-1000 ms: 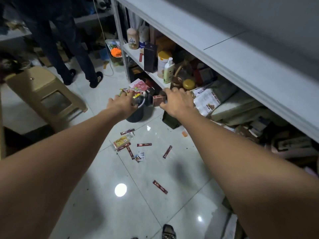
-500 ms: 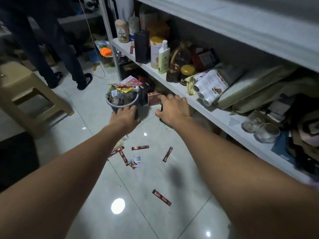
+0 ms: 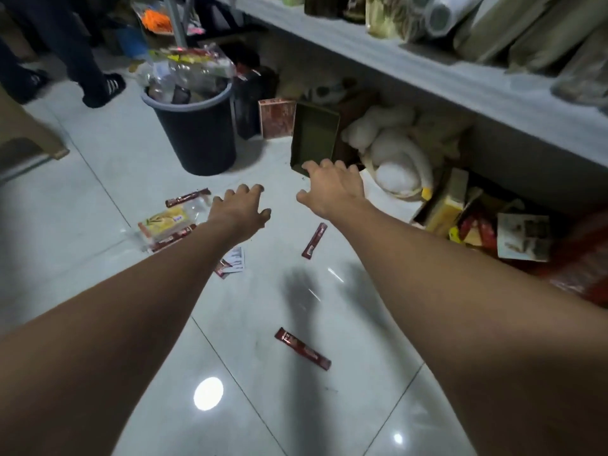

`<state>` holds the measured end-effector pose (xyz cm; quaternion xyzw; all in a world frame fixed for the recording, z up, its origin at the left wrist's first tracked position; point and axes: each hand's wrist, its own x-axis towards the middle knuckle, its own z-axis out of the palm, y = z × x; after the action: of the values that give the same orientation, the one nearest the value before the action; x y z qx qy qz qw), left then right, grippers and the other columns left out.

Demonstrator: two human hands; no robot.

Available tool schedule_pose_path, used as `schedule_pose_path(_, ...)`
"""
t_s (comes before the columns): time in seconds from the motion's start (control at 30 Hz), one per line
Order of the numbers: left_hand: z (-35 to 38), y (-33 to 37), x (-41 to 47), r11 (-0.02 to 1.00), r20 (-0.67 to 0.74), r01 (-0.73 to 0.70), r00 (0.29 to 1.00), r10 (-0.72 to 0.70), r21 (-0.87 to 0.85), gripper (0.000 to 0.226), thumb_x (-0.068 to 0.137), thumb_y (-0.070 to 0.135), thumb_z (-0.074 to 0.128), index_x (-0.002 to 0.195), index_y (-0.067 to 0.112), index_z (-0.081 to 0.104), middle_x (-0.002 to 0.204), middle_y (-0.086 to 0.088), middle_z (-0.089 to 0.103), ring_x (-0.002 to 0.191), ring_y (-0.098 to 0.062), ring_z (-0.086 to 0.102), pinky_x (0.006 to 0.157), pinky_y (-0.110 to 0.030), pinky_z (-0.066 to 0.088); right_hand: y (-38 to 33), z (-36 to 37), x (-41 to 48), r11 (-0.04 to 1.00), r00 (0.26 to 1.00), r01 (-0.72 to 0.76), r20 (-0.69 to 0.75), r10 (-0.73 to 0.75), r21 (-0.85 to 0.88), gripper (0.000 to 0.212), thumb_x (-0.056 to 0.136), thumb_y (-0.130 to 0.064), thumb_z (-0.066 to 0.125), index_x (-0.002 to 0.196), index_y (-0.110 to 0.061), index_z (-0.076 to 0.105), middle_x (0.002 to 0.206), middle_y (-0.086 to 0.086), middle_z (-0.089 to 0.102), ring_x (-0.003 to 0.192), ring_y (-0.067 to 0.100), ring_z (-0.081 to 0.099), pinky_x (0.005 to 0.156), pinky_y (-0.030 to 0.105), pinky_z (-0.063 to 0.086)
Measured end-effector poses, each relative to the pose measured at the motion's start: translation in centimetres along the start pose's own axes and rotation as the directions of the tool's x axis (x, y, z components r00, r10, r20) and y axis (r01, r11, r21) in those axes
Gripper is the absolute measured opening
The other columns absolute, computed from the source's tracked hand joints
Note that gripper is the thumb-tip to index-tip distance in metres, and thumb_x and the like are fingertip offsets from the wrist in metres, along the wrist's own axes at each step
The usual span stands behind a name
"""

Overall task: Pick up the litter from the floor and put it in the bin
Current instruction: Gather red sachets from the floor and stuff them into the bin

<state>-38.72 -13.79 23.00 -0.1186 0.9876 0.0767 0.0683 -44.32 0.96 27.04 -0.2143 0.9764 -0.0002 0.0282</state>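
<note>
A dark bin [image 3: 197, 139] with a grey rim stands on the tiled floor, heaped with plastic wrappers. Litter lies in front of it: several dark red sachets, one near the bin [image 3: 187, 197], one in the middle [image 3: 314, 240] and one closest to me [image 3: 302, 348], a clear yellow snack wrapper [image 3: 167, 222] and a small white packet [image 3: 235, 258]. My left hand [image 3: 241, 210] hovers over the floor beside the yellow wrapper, fingers spread and holding nothing. My right hand [image 3: 330, 187] reaches out, fingers spread and empty, just above the red sachet in the middle.
A grey shelf unit [image 3: 444, 74] runs along the right, with an open green box [image 3: 314, 138], a red box [image 3: 276, 118], a white soft toy [image 3: 391, 153] and cartons under it. Another person's legs and shoes [image 3: 103, 88] stand at the back left. A tan stool's corner [image 3: 29, 136] is at left.
The view has dropped closer to the floor. Both hands have come down from the bin's rim and the box toward the litter, and their fingers have spread.
</note>
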Motion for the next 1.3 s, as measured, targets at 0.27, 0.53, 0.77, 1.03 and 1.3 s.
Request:
schedule_pose_path(0.27,12.2,-1.0,2.5,0.999,-0.037,-0.049,0.998,0.05,0.016,0.052,0.096,0.04,0.043,0.142,0.016,0.033,0.139,-0.014,0.044,0.124,-0.035,0.044,0.101,-0.045,0.035,1.2,11.8,0.7,0.997,1.0,-0.02,-0.025,0.018,-0.073,0.055,0.094,-0.043,0.046,0.144,-0.023,0.036,0.139,0.007,0.046,0.128,0.027,0.041,0.101,0.04,0.03)
schedule_pose_path(0.53,20.6,0.0,0.9,0.987,0.186,-0.138,0.975,0.12,0.085,0.061,0.095,0.048,0.043,0.145,0.018,0.026,0.143,-0.01,0.038,0.128,-0.031,0.04,0.102,-0.043,0.034,1.4,18.4,0.5,0.999,0.998,-0.048,0.035,0.048,0.007,0.053,0.092,-0.04,0.048,0.142,-0.024,0.039,0.135,0.005,0.048,0.125,0.026,0.042,0.101,0.038,0.029)
schedule_pose_path(0.77,27.9,2.6,-2.8,0.899,0.47,-0.427,0.816,0.337,0.099,0.095,0.071,0.067,0.062,0.146,0.026,0.022,0.148,-0.002,0.026,0.132,-0.026,0.034,0.103,-0.042,0.034,3.1,21.5,1.4,0.998,0.997,-0.061,0.053,0.059,0.026,0.051,0.092,-0.038,0.046,0.141,-0.024,0.04,0.142,0.004,0.043,0.133,0.024,0.035,0.105,0.038,0.026)
schedule_pose_path(1.03,29.8,2.5,-3.2,0.743,0.498,-0.629,0.731,0.465,0.229,0.044,0.09,0.032,0.055,0.129,0.014,0.042,0.131,-0.008,0.043,0.121,-0.027,0.041,0.089,-0.039,0.039,4.1,22.3,1.9,0.998,0.996,-0.058,0.065,0.056,0.027,0.053,0.093,-0.041,0.046,0.143,-0.024,0.037,0.152,0.006,0.033,0.138,0.022,0.03,0.107,0.038,0.024)
schedule_pose_path(1.3,25.0,0.2,-0.8,0.961,0.255,-0.262,0.939,0.232,0.088,0.035,0.092,0.021,0.043,0.125,0.011,0.035,0.117,-0.008,0.058,0.108,-0.029,0.057,0.079,-0.034,0.037,4.0,21.3,2.3,0.998,0.997,-0.059,0.053,0.059,0.008,0.05,0.093,-0.039,0.046,0.139,-0.023,0.04,0.143,0.005,0.042,0.13,0.025,0.038,0.104,0.038,0.027)
